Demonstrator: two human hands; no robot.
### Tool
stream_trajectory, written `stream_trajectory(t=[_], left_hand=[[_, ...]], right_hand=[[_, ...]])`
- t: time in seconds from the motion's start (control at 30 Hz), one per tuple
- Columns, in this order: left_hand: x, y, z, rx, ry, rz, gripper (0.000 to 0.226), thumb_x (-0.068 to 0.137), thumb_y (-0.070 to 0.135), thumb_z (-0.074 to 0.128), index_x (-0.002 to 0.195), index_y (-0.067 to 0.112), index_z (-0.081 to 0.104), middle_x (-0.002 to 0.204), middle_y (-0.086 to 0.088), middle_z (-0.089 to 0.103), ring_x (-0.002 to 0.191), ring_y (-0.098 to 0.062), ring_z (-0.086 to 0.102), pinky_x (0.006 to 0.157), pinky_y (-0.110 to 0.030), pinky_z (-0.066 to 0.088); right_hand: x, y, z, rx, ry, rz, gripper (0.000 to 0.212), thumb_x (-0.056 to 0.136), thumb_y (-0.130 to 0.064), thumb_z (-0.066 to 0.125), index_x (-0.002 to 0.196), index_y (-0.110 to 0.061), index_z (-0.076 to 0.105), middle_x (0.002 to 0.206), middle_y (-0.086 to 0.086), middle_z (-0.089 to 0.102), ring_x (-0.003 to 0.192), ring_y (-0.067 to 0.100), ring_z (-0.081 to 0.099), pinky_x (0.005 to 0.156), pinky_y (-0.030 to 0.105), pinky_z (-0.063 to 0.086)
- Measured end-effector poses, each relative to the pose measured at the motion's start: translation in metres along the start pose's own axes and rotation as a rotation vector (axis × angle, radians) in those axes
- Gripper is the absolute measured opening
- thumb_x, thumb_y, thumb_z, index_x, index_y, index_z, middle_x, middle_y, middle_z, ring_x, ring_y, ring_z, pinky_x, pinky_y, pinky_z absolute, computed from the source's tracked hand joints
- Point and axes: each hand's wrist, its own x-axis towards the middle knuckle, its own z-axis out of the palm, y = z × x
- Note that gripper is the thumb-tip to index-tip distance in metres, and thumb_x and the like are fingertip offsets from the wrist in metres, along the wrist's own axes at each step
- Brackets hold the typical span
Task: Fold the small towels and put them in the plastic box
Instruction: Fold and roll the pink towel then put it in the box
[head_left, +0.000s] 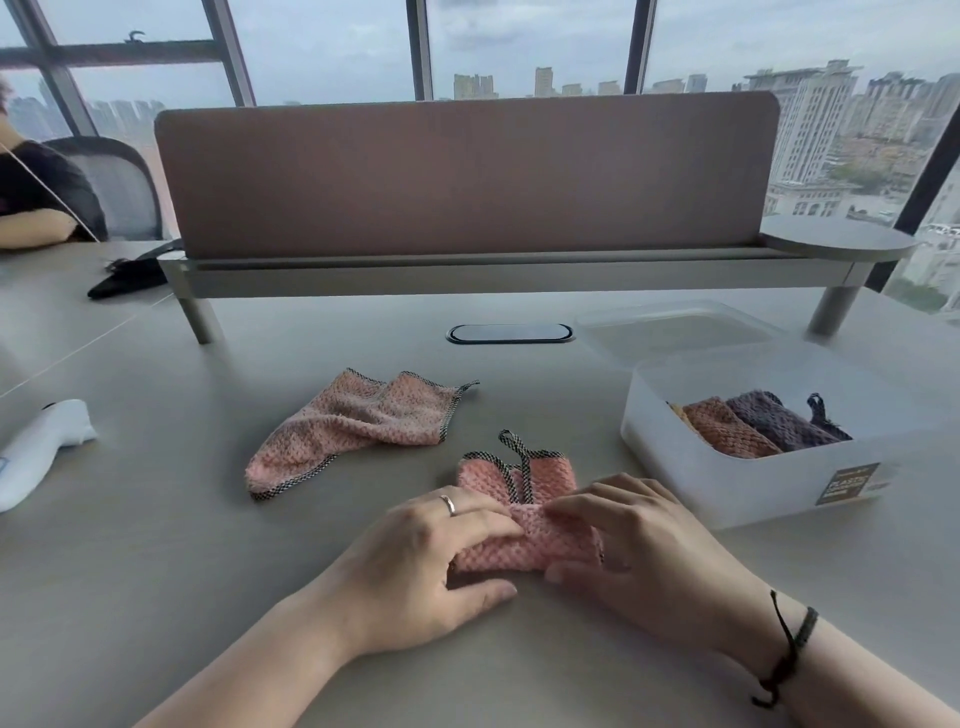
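**Hands press a pink towel mid-fold beside the box**

Hands meet over a small pink towel (519, 519) on the grey table (156, 571). The left hand (415, 561), with a ring on one finger, grips the towel's left end, thumb on the table and fingers over the folded edge. The right hand (639, 551) pinches the right end, a dark cord at its wrist. The towel's far half lies flat, its checked loop pointing away. A second pink towel (353, 431) lies crumpled and untouched, further left. To the right stands the plastic box (727, 483), open, holding folded orange and purple towels (753, 423); its lid (675, 332) rests behind it.
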Motion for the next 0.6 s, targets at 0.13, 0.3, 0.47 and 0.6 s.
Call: stream_trajectory(t=[0.13, 0.3, 0.47, 0.6], left_hand=[[0.001, -0.003, 0.001, -0.043, 0.049, -0.061, 0.041, 0.083, 0.034, 0.069, 0.123, 0.032, 0.063, 0.125, 0.020, 0.061, 0.117, 0.005, 0.056, 0.099, -0.025, 0.048], [0.001, -0.004, 0.004, -0.073, 0.082, -0.114, 0.045, 0.079, 0.023, 0.066, 0.122, 0.034, 0.061, 0.116, 0.022, 0.066, 0.108, 0.009, 0.059, 0.092, -0.015, 0.048], [0.001, -0.006, 0.006, -0.191, 0.223, -0.252, 0.028, 0.085, 0.025, 0.072, 0.111, 0.033, 0.065, 0.087, 0.026, 0.068, 0.069, 0.002, 0.062, 0.061, -0.010, 0.042], [0.003, -0.012, 0.010, -0.264, 0.312, -0.365, 0.023, 0.084, 0.044, 0.067, 0.106, 0.036, 0.064, 0.072, 0.008, 0.068, 0.056, -0.009, 0.059, 0.054, -0.025, 0.047]], right_hand=[[-0.001, 0.000, -0.002, -0.038, -0.024, -0.007, 0.071, 0.070, -0.083, 0.051, 0.129, -0.044, 0.057, 0.121, -0.031, 0.061, 0.119, -0.006, 0.046, 0.104, 0.023, 0.036], [-0.001, -0.002, 0.000, -0.039, 0.103, -0.019, 0.048, 0.087, -0.071, 0.041, 0.117, -0.040, 0.062, 0.103, -0.023, 0.070, 0.102, 0.001, 0.060, 0.091, 0.024, 0.045], [-0.003, -0.002, 0.000, 0.106, 0.104, 0.084, 0.056, 0.079, -0.080, 0.043, 0.120, -0.046, 0.056, 0.100, -0.016, 0.069, 0.098, 0.005, 0.060, 0.088, 0.023, 0.047], [-0.003, -0.007, 0.001, 0.407, 0.228, 0.183, 0.037, 0.069, -0.059, 0.075, 0.102, -0.046, 0.065, 0.084, -0.019, 0.068, 0.083, 0.001, 0.063, 0.073, 0.022, 0.049]])
